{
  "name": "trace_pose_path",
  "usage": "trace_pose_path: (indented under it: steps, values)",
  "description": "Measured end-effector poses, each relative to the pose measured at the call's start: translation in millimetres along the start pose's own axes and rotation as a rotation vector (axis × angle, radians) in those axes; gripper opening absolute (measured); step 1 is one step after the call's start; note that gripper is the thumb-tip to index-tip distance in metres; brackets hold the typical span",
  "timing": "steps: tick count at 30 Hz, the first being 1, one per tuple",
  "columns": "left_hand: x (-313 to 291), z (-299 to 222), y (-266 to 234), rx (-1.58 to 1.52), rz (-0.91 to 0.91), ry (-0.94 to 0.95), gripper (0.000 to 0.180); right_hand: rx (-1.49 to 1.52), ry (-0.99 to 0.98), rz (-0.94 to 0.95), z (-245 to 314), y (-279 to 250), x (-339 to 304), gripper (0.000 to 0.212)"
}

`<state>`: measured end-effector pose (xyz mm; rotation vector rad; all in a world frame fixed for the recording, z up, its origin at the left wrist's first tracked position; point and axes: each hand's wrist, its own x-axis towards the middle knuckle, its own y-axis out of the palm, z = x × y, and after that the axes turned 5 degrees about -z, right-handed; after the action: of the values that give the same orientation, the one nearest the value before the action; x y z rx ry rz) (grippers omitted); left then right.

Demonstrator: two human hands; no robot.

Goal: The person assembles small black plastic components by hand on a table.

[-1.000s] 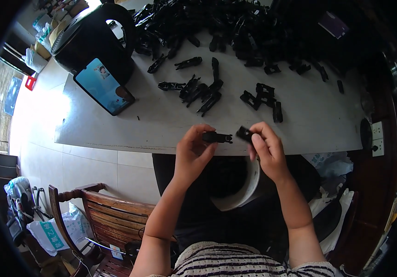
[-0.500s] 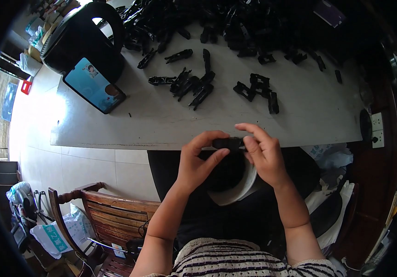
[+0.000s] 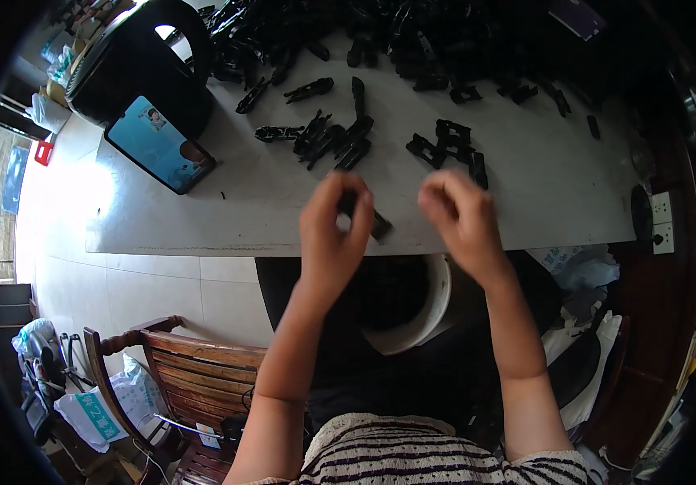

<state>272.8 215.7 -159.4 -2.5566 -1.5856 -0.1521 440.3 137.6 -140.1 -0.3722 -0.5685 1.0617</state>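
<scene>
My left hand (image 3: 333, 234) is above the table's front edge, fingers wrapped round a small black plastic piece (image 3: 381, 227). One end of that piece sticks out past my thumb; the rest is hidden. Farther right, my right hand (image 3: 463, 222) is raised, its fingers curled and smeared by motion, and whether anything is in them does not show. Just beyond it lies a small group of black plastic parts (image 3: 453, 139). Another cluster of black clip-like parts (image 3: 327, 139) rests beyond my left hand.
A large heap of black parts (image 3: 315, 24) covers the table's far side. On the left, a phone (image 3: 158, 145) leans against a black kettle (image 3: 133, 69). Under the table edge, at my lap, stands a white bucket (image 3: 442, 303). A wooden chair (image 3: 202, 364) is at lower left.
Both hands have come apart and moved forward over the table. The black piece, earlier between both hands, is now in my left hand only. The bucket below shows more.
</scene>
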Motion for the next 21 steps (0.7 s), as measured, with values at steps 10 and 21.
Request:
trace_pose_path:
  steps: [10, 21]
  values:
    - [33, 11, 15, 1.244, -0.057, 0.262, 0.02, -0.549, -0.374, -0.154, -21, 30, 0, 0.025]
    - [26, 5, 9, 0.352, 0.17, -0.051, 0.042, 0.815, 0.361, -0.165, -2, 15, -42, 0.021]
